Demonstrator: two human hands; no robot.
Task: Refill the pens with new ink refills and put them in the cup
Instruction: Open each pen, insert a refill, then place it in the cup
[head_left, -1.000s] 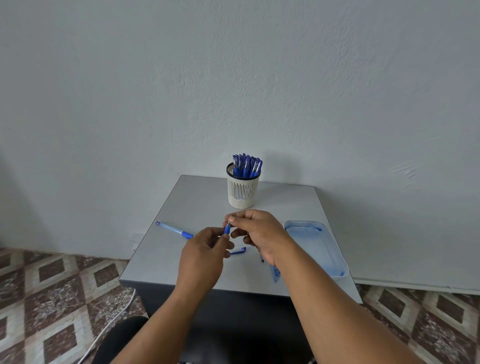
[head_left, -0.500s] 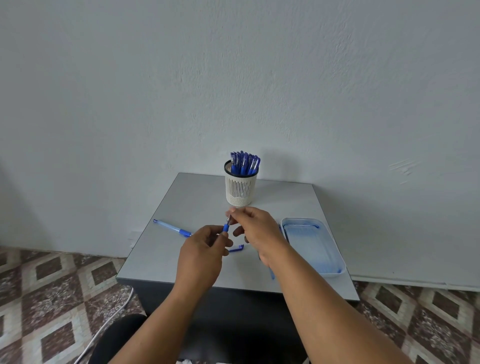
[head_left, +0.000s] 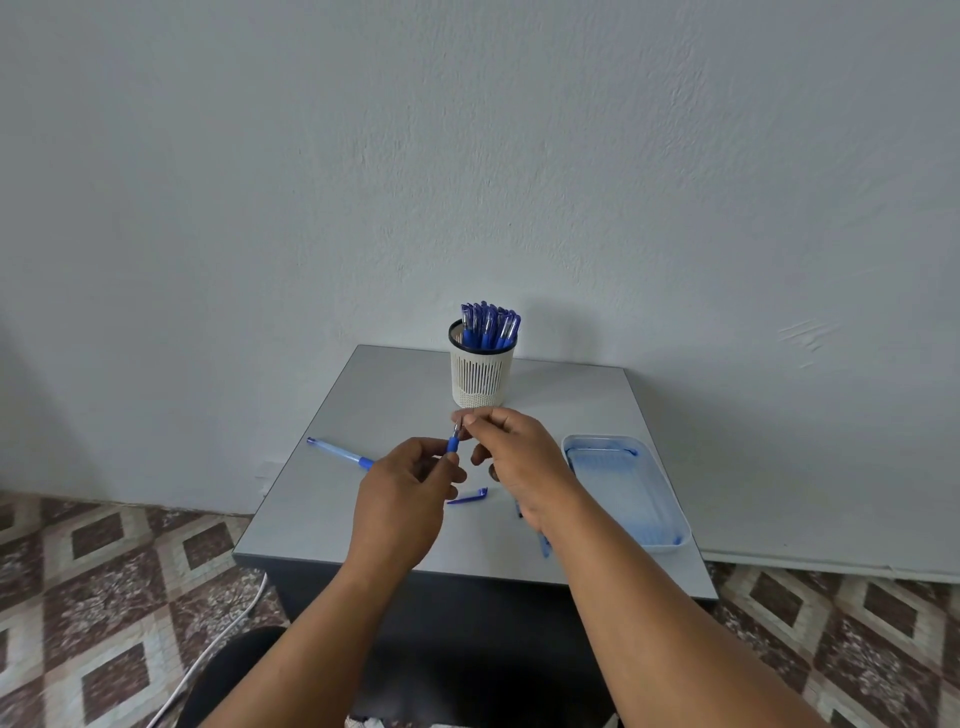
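We hold a blue pen tip section (head_left: 453, 443) upright over the grey table (head_left: 395, 395) — our left hand (head_left: 402, 499) grips its lower end while our right hand (head_left: 511, 457) pinches the thin metal point at the top. Just beyond the right hand's fingertips stands the white slotted cup (head_left: 482, 375) packed with blue pens (head_left: 489, 325); a pen barrel (head_left: 338, 452) lies past the left hand, partly hidden by it. A blue cap (head_left: 469, 497) rests between the wrists — and a clear blue tray (head_left: 626, 491) sits outside the right forearm.
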